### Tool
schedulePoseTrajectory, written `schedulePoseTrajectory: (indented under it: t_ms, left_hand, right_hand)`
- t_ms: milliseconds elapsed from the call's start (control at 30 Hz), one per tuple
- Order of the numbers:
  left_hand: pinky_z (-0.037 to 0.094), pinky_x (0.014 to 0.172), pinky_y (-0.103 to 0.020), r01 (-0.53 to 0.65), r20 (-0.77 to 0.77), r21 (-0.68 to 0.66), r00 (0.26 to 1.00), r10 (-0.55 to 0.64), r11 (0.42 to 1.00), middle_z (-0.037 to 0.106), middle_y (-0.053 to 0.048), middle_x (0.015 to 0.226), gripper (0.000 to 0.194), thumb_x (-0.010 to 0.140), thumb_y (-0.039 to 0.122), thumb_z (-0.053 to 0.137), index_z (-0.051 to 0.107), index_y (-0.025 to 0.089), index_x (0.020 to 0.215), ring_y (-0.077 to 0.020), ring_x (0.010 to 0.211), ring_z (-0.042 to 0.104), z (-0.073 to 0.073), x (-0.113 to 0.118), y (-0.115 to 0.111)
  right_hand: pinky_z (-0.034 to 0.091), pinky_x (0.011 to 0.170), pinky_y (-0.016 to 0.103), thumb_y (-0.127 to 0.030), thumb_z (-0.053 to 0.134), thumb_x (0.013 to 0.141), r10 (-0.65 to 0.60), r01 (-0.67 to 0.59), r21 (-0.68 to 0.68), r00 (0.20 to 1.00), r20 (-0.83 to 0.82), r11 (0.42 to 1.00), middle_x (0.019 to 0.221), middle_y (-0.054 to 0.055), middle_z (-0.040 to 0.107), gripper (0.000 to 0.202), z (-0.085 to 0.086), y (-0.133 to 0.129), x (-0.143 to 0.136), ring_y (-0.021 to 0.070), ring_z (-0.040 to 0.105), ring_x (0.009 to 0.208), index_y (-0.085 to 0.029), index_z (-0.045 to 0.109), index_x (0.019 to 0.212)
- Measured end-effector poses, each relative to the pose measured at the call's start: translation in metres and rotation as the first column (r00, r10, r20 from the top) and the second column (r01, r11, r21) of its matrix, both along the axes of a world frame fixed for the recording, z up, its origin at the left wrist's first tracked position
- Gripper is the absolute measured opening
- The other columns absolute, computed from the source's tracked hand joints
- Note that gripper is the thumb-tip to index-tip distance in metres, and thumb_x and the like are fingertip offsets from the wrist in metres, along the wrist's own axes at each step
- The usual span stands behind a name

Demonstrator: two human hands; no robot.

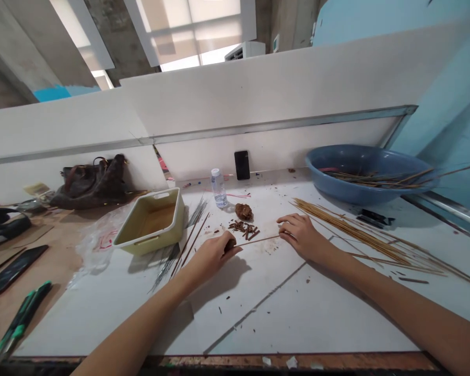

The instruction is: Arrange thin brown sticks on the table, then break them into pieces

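A thin tan stick [258, 240] lies across the white board between my two hands. My left hand [215, 248] is closed around a dark brown dough-like lump [230, 244], at the stick's left end. At the other end, my right hand [300, 235] has its bent fingers on the stick, palm down. Just beyond the stick are several short brown rolled pieces [245, 228]. A larger brown dough-like lump [243, 211] sits behind them. To the right of my right hand lies a bundle of thin tan sticks [352, 232].
A yellow-green tub [152, 245] stands left, a blue basin [356, 193] with sticks back right. Behind are a water bottle [219, 190] and an upright phone [242, 165]. A handbag [94, 185], another phone [13, 271] and green-black pens [25, 313] lie far left.
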State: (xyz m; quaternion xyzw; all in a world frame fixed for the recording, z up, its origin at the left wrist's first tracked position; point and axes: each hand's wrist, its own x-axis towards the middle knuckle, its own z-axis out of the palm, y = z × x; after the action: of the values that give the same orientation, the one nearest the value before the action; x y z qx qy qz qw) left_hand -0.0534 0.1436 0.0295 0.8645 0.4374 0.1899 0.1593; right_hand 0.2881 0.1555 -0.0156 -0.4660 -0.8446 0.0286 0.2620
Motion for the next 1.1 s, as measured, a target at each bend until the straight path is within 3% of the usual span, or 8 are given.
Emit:
schedulePoseTrajectory:
  t_ms: [167,333,467,567,733,900,1000,1100]
  left_hand:
    - [0.052,0.079,-0.033,0.009,0.048,0.107,0.999,-0.014,0.994,0.078,-0.006,0.100,0.024,0.109,0.047,0.059,0.070,0.026,0.114,-0.0237,0.086,0.071,-0.001,-0.002,0.001]
    - [0.055,0.078,-0.032,0.009,0.111,0.244,0.993,-0.037,0.970,0.080,-0.008,0.095,0.030,0.110,0.045,0.055,0.076,0.025,0.118,-0.0206,0.079,0.072,-0.008,-0.002,0.000]
    - [0.055,0.074,-0.031,0.016,0.103,0.343,0.993,-0.054,0.939,0.076,-0.005,0.079,0.030,0.111,0.043,0.053,0.077,0.025,0.115,-0.0191,0.071,0.070,-0.007,-0.005,-0.002]
    - [0.054,0.075,-0.030,0.004,0.142,0.385,0.988,-0.064,0.923,0.077,-0.004,0.082,0.026,0.111,0.039,0.055,0.076,0.024,0.116,-0.0173,0.071,0.069,-0.005,-0.006,-0.002]
    - [0.054,0.078,-0.030,-0.005,0.154,0.290,0.987,-0.042,0.957,0.075,-0.005,0.092,0.029,0.112,0.040,0.053,0.073,0.026,0.129,-0.0187,0.078,0.068,-0.004,-0.005,0.001]
    - [0.055,0.081,-0.031,-0.120,0.206,0.158,0.975,0.086,0.980,0.074,-0.002,0.094,0.040,0.109,0.040,0.059,0.058,0.027,0.147,-0.0196,0.083,0.069,-0.010,-0.006,0.005]
    - [0.054,0.077,-0.030,-0.157,0.201,0.118,0.971,0.131,0.980,0.073,-0.001,0.089,0.024,0.108,0.041,0.062,0.065,0.026,0.125,-0.0190,0.080,0.068,-0.012,-0.005,0.008]
    - [0.053,0.078,-0.030,-0.078,0.180,0.149,0.982,0.051,0.986,0.074,-0.003,0.094,0.017,0.110,0.040,0.059,0.067,0.025,0.110,-0.0193,0.082,0.069,-0.010,-0.004,0.008]
  right_hand:
    - [0.034,0.103,0.051,-0.036,0.056,0.109,0.004,-0.004,-0.016,0.999,-0.035,1.000,0.139,0.011,0.074,0.024,-0.003,-0.006,-0.005,0.0310,0.064,0.129,-0.027,0.075,0.121]
    - [0.029,0.104,0.054,-0.032,0.054,0.110,-0.053,0.050,-0.033,0.995,-0.086,0.998,0.133,0.008,0.077,0.027,-0.004,-0.012,-0.015,0.0299,0.067,0.121,-0.028,0.078,0.098]
    - [0.030,0.105,0.054,-0.029,0.055,0.109,-0.062,0.063,0.011,0.993,-0.101,0.998,0.131,0.008,0.076,0.027,-0.006,-0.013,-0.019,0.0293,0.069,0.117,-0.027,0.078,0.095]
    - [0.032,0.105,0.054,-0.027,0.054,0.109,-0.052,0.055,0.043,0.996,-0.067,0.998,0.131,0.009,0.075,0.025,-0.006,-0.014,-0.020,0.0289,0.069,0.115,-0.026,0.076,0.096]
    - [0.041,0.104,0.053,-0.019,0.046,0.108,-0.007,0.016,0.104,0.996,-0.086,0.994,0.140,0.017,0.068,0.025,0.002,-0.009,-0.007,0.0331,0.065,0.126,-0.023,0.071,0.105]
    - [0.053,0.084,0.045,-0.023,0.045,0.107,-0.018,0.029,0.047,0.973,-0.230,0.998,0.102,0.011,0.074,0.022,0.017,0.004,0.029,0.0297,0.069,0.092,-0.025,0.066,0.110]
    - [0.054,0.088,0.045,-0.030,0.047,0.110,-0.001,0.030,0.103,0.964,-0.264,0.994,0.101,0.009,0.074,0.019,0.026,0.007,0.043,0.0286,0.070,0.093,-0.026,0.066,0.110]
    - [0.055,0.086,0.044,-0.031,0.052,0.110,0.087,-0.043,0.185,0.967,-0.240,0.982,0.094,0.006,0.073,0.016,0.030,0.005,0.044,0.0266,0.069,0.088,-0.027,0.067,0.106]
